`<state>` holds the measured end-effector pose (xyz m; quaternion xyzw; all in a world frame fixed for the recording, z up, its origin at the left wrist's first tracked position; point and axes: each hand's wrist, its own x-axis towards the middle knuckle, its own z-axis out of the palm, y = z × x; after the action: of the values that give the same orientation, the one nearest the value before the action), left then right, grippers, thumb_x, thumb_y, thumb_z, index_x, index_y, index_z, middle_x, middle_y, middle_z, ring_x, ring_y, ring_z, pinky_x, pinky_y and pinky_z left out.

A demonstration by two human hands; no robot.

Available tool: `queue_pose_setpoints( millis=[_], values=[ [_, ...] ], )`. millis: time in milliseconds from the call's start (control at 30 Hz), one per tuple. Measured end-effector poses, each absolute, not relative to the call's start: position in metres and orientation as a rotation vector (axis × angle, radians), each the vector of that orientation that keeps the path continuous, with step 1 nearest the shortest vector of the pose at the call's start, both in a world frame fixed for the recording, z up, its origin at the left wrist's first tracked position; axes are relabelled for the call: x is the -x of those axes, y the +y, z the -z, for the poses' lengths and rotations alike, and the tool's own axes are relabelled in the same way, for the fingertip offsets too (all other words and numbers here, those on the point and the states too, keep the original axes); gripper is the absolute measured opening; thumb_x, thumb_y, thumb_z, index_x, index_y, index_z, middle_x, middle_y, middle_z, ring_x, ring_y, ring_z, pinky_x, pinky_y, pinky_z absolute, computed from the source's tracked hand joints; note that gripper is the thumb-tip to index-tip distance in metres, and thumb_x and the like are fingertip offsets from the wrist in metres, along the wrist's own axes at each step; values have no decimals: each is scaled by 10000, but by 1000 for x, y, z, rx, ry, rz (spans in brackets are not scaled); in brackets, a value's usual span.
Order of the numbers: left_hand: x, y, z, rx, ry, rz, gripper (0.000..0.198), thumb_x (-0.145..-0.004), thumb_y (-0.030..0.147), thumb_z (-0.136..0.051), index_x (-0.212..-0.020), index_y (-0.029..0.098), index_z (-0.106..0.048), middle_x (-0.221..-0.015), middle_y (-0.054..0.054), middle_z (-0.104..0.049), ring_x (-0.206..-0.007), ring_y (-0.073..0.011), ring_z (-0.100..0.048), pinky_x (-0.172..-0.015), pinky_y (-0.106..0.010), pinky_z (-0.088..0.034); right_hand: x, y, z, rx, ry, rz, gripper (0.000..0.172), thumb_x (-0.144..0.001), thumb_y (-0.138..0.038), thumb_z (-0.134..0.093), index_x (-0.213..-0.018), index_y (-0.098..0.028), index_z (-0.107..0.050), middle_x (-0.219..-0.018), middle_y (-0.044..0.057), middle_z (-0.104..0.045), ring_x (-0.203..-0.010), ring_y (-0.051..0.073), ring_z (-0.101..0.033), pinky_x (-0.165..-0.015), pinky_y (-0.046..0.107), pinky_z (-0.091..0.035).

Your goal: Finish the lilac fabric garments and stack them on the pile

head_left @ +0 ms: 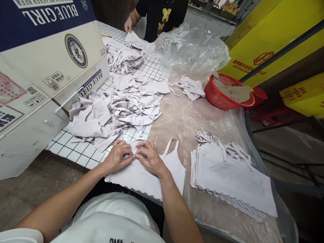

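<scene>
The person's left hand point(118, 156) and right hand point(151, 157) pinch a pale-lilac, scallop-hemmed fabric top point(144, 179), strap pointing away, long axis crosswise.

Garment point(144, 179) partly behind right hand point(151, 158)

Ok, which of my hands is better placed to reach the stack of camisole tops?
Probably your right hand: it's nearer the camisole stack than your left hand. Both are pinching the camisole top in front of you, though.
</scene>
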<state>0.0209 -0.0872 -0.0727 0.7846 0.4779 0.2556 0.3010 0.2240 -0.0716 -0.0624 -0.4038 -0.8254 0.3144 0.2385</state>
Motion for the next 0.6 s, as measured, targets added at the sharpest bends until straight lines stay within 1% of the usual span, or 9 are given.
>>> queue_pose_setpoints(
  millis=[167,267,500,600],
  values=[
    [-20,-87,73,-2073,1262,-682,228,-889,327,-594,-707,202,-652,-678,3,-599,-721,-165,-478,-872,-389,-334,-224,-71,62,1097,-2284,-839,69,-928,-219,-613,-872,-234,-652,-1125,52,-642,-1091,235,-495,-969,423,-341],
    [-20,-87,73,-2074,1257,-683,236,-894,332,-594,-714,195,-660,-676,7,-594,-713,-159,-467,-861,-378,-329,-224,-71,62,1106,-2333,-797,102,-941,-213,-580,-874,-229,-656,-1134,58,-640,-1107,238,-484,-975,426,-337],
    [-20,-87,69,-2059,1226,-683,264,-911,342,-579,-721,181,-665,-665,11,-580,-722,-154,-477,-860,-368,-312,-226,-76,59,1075,-2466,-621,163,-971,-185,-522,-874,-213,-650,-1166,71,-625,-1165,240,-450,-989,421,-331],
    [-19,-87,69,-2051,1219,-680,260,-905,347,-580,-722,179,-657,-673,11,-588,-727,-155,-479,-878,-374,-312,-225,-75,49,1046,-2605,-507,188,-994,-174,-482,-915,-213,-649,-1205,73,-612,-1202,235,-434,-1022,434,-312]
  ],
)
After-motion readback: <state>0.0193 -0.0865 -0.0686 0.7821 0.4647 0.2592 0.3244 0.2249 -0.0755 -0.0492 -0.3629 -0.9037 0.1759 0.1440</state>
